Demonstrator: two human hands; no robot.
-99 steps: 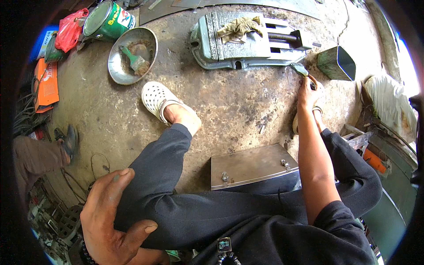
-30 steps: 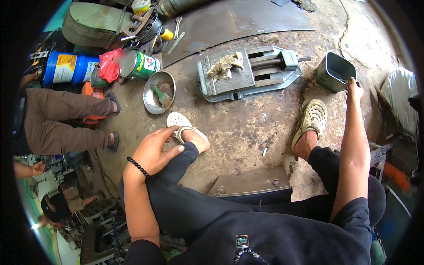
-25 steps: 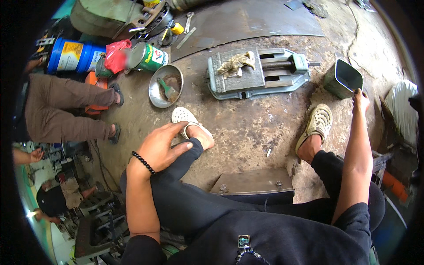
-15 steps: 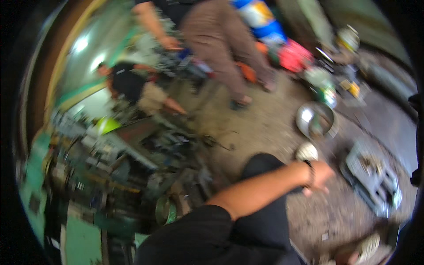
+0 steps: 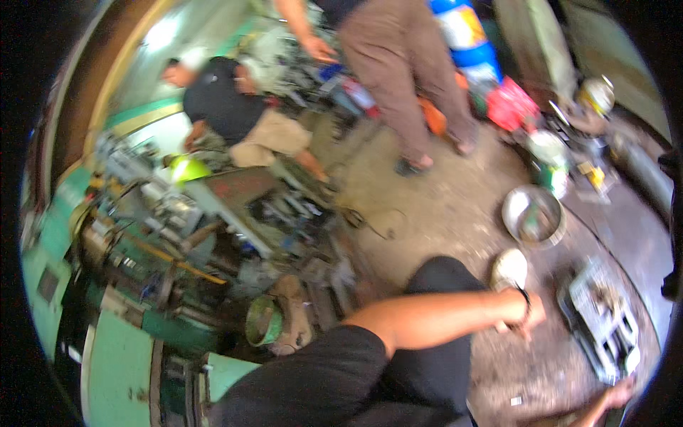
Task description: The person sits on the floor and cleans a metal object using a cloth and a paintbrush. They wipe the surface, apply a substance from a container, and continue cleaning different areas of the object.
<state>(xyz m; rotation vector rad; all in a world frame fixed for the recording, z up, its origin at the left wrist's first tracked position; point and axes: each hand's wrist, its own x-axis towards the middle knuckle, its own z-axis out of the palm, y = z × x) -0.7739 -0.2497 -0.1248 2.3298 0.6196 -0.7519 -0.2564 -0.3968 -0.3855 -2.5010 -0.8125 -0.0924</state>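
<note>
Vise (image 5: 600,324), grey, slotted; pale cloth (image 5: 607,295) atop

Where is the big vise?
In the head view, the vise sits on the floor at lower right, right of the left hand and just above the right hand.

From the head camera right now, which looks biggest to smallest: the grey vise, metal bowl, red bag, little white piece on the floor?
Largest: grey vise
Next: metal bowl
Then: red bag
Smallest: white piece
</note>
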